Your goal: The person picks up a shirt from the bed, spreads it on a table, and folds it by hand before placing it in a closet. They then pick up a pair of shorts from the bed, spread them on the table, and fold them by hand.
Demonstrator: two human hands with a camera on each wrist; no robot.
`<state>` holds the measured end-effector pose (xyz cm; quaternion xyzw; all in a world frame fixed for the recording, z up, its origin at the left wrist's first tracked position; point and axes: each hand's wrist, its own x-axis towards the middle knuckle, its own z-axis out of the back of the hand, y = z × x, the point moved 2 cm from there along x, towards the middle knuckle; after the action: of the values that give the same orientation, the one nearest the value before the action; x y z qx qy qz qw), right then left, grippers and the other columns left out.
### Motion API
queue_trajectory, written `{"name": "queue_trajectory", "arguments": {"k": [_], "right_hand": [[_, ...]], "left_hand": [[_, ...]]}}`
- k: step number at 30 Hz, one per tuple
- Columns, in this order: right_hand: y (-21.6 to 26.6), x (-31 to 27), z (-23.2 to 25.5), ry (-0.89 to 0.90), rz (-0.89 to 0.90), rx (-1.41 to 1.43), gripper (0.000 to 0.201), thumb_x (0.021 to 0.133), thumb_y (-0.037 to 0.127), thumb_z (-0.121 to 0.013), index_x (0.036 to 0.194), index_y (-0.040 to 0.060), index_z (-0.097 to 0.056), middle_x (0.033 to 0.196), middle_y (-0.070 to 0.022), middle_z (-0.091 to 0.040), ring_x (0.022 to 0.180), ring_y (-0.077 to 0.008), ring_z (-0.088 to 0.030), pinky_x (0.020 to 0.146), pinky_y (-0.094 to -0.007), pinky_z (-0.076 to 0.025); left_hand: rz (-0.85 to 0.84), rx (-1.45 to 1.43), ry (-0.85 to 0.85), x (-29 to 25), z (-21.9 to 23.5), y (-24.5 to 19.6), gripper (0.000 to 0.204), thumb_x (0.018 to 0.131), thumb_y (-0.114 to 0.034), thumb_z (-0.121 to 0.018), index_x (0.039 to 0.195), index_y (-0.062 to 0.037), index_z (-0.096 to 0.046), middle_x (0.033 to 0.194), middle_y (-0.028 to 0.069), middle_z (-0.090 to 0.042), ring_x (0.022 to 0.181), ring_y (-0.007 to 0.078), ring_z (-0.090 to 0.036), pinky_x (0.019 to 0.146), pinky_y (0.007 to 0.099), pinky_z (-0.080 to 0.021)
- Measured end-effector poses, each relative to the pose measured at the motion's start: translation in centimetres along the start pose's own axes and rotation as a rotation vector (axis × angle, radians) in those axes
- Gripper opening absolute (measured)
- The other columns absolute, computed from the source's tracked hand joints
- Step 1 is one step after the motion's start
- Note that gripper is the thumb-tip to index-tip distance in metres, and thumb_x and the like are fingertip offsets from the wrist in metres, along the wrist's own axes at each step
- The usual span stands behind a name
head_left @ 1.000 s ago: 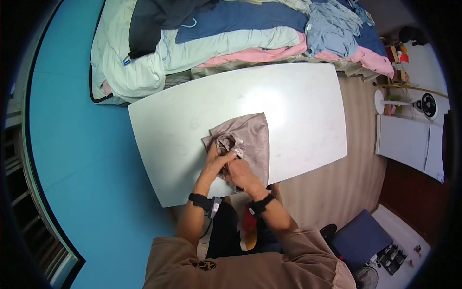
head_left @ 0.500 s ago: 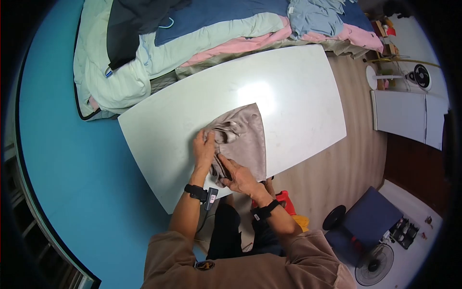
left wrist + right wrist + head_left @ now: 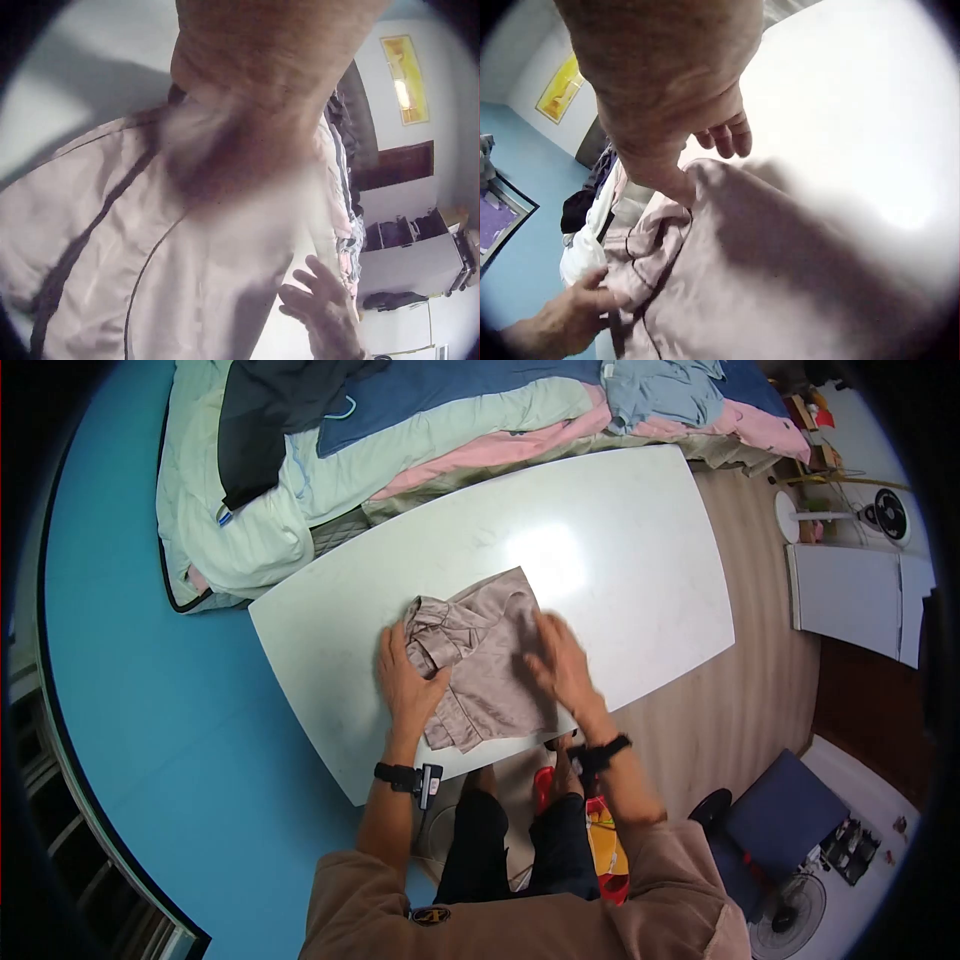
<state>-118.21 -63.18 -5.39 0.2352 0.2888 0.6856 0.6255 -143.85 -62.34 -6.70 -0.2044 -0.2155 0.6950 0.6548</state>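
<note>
A dusty-pink satin garment (image 3: 492, 670) with dark piping lies folded on the white table (image 3: 640, 550), its left part bunched into creases. My left hand (image 3: 405, 685) rests at the garment's left edge, fingers extended and thumb spread over the cloth. In the left wrist view that hand is blurred close to the lens. My right hand (image 3: 565, 670) is at the garment's right edge, fingers apart and loosely bent, with nothing gripped. The right wrist view shows the right hand's fingertips (image 3: 740, 142) right at a corner of the fabric (image 3: 727, 225).
Beyond the table stands a bed with a pale quilt (image 3: 250, 550), a dark garment (image 3: 265, 440) and a light-blue garment (image 3: 660, 395). A white cabinet (image 3: 845, 595) with a fan (image 3: 885, 515) is at the right. A floor fan (image 3: 790, 915) stands at the lower right.
My right hand has moved from the garment's lower left to its right edge. My left hand has shifted slightly left and down. The garment's bunched left side now lies flatter and spread wider.
</note>
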Motion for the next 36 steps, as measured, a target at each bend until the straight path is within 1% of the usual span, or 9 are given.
{"name": "queue_trajectory", "arguments": {"k": [4,9,12,14,17,20,24,29,36], "right_hand": [[-1.2,8.1,-0.2,0.036,0.076,-0.122,0.077,0.073,0.006,-0.069,0.142,0.0057,-0.034,0.123,-0.0265,-0.054,0.108,-0.0425,-0.056,0.092,-0.0446,-0.049],[-2.0,13.1,-2.5,0.472,-0.076,-0.310,0.060,0.070,0.005,-0.064,0.127,0.0033,-0.045,0.092,-0.0247,-0.065,0.086,-0.0413,-0.065,0.072,-0.0484,-0.052],[-1.0,13.6,-1.1,0.510,-0.025,-0.223,0.039,0.068,0.004,-0.061,0.107,0.0038,-0.056,0.083,-0.0208,-0.066,0.079,-0.0414,-0.064,0.069,-0.0464,-0.051],[-0.1,12.4,0.2,0.626,-0.015,-0.196,0.033,0.067,0.002,-0.059,0.100,0.0038,-0.058,0.085,-0.0198,-0.066,0.079,-0.0413,-0.063,0.069,-0.0456,-0.050],[1.3,7.8,3.4,0.288,0.325,-0.036,0.036,0.060,0.000,-0.061,0.096,0.0059,-0.060,0.083,-0.0151,-0.060,0.075,-0.0368,-0.059,0.064,-0.0435,-0.046],[2.1,1.1,5.7,0.174,0.570,-0.103,0.040,0.055,0.001,-0.065,0.094,0.0077,-0.060,0.078,-0.0083,-0.052,0.070,-0.0291,-0.054,0.060,-0.0395,-0.043],[-0.5,-6.8,1.6,0.341,0.426,-0.139,0.054,0.062,0.001,-0.066,0.115,0.0051,-0.059,0.110,-0.0155,-0.055,0.090,-0.0314,-0.058,0.077,-0.0396,-0.049],[-1.5,-9.3,-0.3,0.503,0.301,-0.106,0.073,0.063,0.001,-0.066,0.134,0.0070,-0.050,0.129,-0.0193,-0.048,0.101,-0.0356,-0.057,0.088,-0.0417,-0.049],[-0.4,-5.4,2.7,0.181,0.015,-0.041,0.084,0.066,0.009,-0.078,0.142,0.0049,-0.040,0.138,-0.0207,-0.043,0.121,-0.0390,-0.049,0.101,-0.0431,-0.042]], "left_hand": [[0.092,-0.033,0.223,2.8,-0.4,0.4,0.091,0.067,-0.013,-0.076,0.145,-0.0026,-0.029,0.140,0.0233,-0.041,0.125,0.0424,-0.044,0.103,0.0461,-0.040],[0.091,-0.050,0.286,5.4,-0.5,1.7,0.089,0.068,-0.011,-0.075,0.144,-0.0073,-0.029,0.132,0.0224,-0.050,0.122,0.0393,-0.049,0.095,0.0446,-0.046],[0.294,0.028,0.508,6.5,0.2,0.4,0.068,0.069,-0.016,-0.075,0.131,-0.0064,-0.049,0.117,0.0206,-0.061,0.111,0.0382,-0.057,0.092,0.0419,-0.047],[0.173,0.082,0.505,6.2,0.7,-0.1,0.042,0.071,-0.013,-0.073,0.110,-0.0052,-0.061,0.104,0.0178,-0.065,0.103,0.0380,-0.060,0.088,0.0428,-0.048],[-0.142,0.070,0.189,3.2,2.3,-0.3,0.024,0.068,-0.005,-0.068,0.091,-0.0039,-0.062,0.098,0.0134,-0.063,0.096,0.0350,-0.060,0.086,0.0433,-0.047],[-0.437,0.015,0.080,-2.4,3.6,0.8,0.030,0.065,-0.004,-0.068,0.095,-0.0056,-0.062,0.095,0.0109,-0.060,0.096,0.0322,-0.057,0.086,0.0426,-0.047],[-0.551,0.123,0.130,-8.0,1.5,2.0,0.032,0.066,-0.001,-0.066,0.097,-0.0047,-0.063,0.100,0.0099,-0.057,0.102,0.0325,-0.055,0.090,0.0438,-0.046],[-0.392,0.187,0.327,-9.1,0.1,3.8,0.047,0.066,0.004,-0.064,0.112,-0.0052,-0.062,0.117,0.0147,-0.052,0.117,0.0355,-0.048,0.098,0.0483,-0.041],[-0.414,0.185,0.157,-4.2,4.6,1.6,0.067,0.064,0.001,-0.068,0.129,-0.0059,-0.052,0.125,0.0161,-0.048,0.120,0.0375,-0.046,0.103,0.0499,-0.037]]}}
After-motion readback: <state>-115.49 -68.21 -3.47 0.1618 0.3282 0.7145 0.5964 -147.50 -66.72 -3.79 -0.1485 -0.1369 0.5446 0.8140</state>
